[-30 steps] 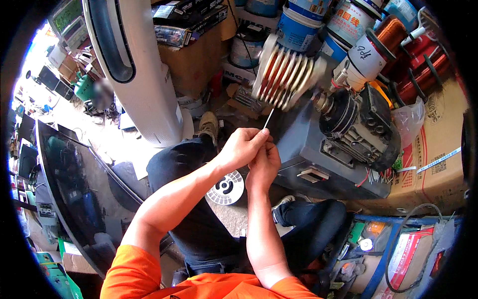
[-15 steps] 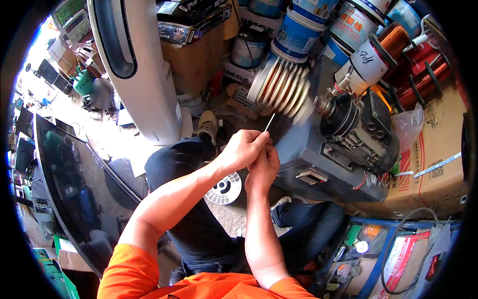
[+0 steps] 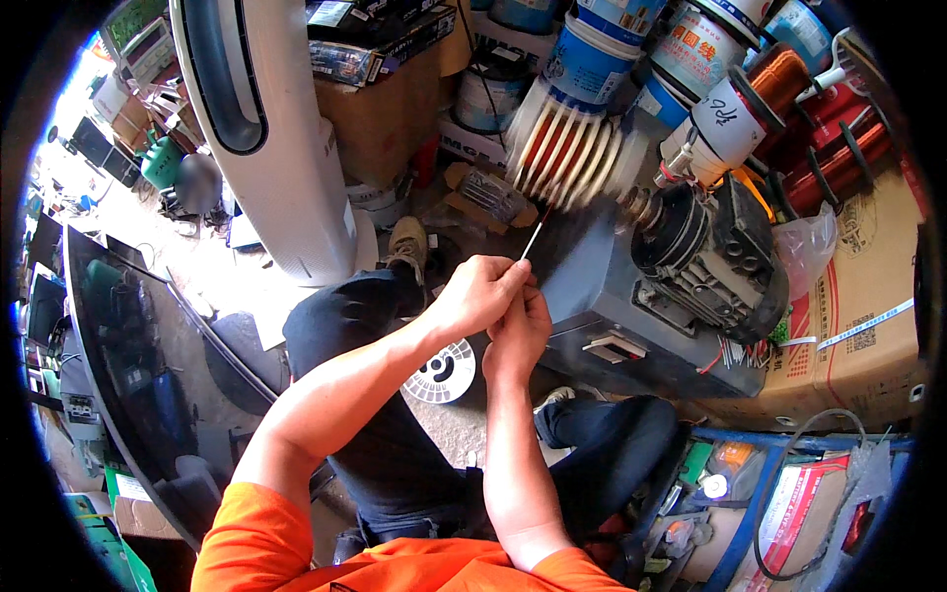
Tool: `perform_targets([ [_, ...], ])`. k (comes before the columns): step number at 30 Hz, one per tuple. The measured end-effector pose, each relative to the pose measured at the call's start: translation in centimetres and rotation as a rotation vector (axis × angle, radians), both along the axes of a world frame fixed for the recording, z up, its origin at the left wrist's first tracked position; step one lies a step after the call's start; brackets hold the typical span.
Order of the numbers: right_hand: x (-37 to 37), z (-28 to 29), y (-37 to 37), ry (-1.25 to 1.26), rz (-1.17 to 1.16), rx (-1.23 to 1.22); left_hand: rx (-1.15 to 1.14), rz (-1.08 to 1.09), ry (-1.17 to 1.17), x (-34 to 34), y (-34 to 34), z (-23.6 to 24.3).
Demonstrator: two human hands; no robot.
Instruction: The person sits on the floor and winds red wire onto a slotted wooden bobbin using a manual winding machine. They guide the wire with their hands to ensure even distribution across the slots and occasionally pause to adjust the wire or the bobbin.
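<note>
Pinching white rod (image 3: 534, 240) with left hand (image 3: 487, 289); can't tell grip of right hand (image 3: 520, 331) just below. Likely light, stiff; hold by near end, clear of slatted drum (image 3: 565, 153) ahead.

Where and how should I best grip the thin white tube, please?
I'd pinch the thin white tube low down, from the person's side, where the left hand holds it: it's slender, and its upper end slants toward the blurred slatted reel.

Floor (image 3: 232, 279) glaring at left — ribbed spool (image 3: 567, 153) motion-blurred — rim black, edges bent.
</note>
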State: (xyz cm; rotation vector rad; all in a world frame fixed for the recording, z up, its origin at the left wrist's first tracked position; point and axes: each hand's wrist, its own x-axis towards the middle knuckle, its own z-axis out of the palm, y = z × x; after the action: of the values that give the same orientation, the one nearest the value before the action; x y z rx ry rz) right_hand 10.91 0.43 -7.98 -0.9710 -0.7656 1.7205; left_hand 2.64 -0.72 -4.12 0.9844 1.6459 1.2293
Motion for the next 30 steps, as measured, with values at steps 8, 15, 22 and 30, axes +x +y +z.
perform_targets([
  [8, -0.3, 0.0, 0.1, -0.015, -0.021, 0.015, -0.055, -0.003, -0.030, -0.1, 0.1, 0.1],
  [15, 0.1, -0.4, 0.1, -0.057, 0.025, 0.030, 0.060, 0.027, 0.025, 0.0, 0.1, -0.6],
  [22, 0.0, -0.8, 0.1, 0.018, 0.014, 0.024, -0.056, 0.000, -0.035, -0.1, -0.1, 0.4],
  [30, -0.3, -0.6, 0.2, 0.007, -0.014, -0.014, -0.065, 0.001, -0.038, -0.2, 0.1, -0.1],
])
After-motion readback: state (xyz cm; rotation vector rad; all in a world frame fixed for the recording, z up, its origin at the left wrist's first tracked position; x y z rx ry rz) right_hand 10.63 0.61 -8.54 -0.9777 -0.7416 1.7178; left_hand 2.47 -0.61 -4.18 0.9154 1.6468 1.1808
